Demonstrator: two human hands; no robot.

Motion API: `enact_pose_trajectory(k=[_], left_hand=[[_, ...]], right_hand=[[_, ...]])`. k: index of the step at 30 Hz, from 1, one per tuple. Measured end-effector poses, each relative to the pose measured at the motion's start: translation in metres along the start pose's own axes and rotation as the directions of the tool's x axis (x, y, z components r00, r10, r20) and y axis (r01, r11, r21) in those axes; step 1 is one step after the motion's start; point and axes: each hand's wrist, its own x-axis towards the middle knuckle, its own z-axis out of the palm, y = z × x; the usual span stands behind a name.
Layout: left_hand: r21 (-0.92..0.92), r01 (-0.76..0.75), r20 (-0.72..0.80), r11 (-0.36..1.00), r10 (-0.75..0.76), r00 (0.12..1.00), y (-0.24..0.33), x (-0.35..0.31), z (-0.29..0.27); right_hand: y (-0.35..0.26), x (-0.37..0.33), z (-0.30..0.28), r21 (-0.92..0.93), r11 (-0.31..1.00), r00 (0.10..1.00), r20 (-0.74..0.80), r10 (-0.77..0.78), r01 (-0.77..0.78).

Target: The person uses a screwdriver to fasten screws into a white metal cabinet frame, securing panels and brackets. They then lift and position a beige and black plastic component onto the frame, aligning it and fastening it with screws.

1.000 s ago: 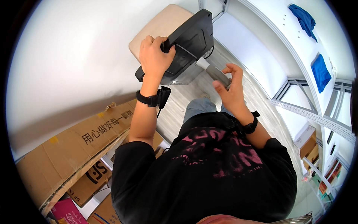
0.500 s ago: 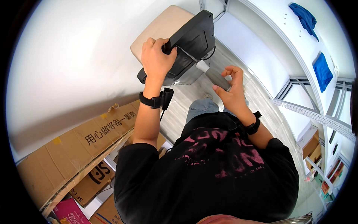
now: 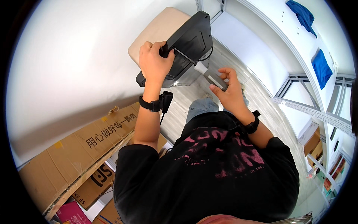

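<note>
A black plastic panel (image 3: pixel 194 37) stands tilted against a beige padded seat-like block (image 3: pixel 161 28). My left hand (image 3: pixel 156 64) is closed at the panel's near edge, its thumb and fingertips around the tip end of a screwdriver. The thin metal shaft runs from there across the panel to a white collar and a grey handle (image 3: pixel 215 79). My right hand (image 3: pixel 230 89) holds the handle's end loosely between thumb and fingers. The screwdriver's tip is hidden by the left hand, so I cannot tell whether it sits in a screw.
A long cardboard box (image 3: pixel 74 156) lies at the left by the white wall (image 3: pixel 71 63), with more boxes (image 3: pixel 93 186) below. Framed white shelving (image 3: pixel 257 48) curves along the right, with blue cloths (image 3: pixel 322 69) on it. Pale wood-look floor (image 3: pixel 179 108) shows between.
The screwdriver handle has turned in my right hand, so a pale strip on it now shows. The right fingers have shifted slightly. My left hand keeps its hold at the panel edge.
</note>
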Motion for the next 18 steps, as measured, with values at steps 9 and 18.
enact_pose_trajectory(k=[9, 18], left_hand=[[-0.002, -0.016, -0.012, 1.000, 0.016, 1.000, -0.004, -0.001, 0.001], [-0.047, -0.042, -0.001, 0.998, 0.042, 0.999, -0.007, 0.006, -0.003]], right_hand=[[-0.015, 0.003, -0.008, 0.143, 0.932, 0.916, 0.280, 0.286, -0.334], [-0.015, 0.008, -0.049, -0.221, 0.974, 0.960, 0.263, 0.096, -0.037]])
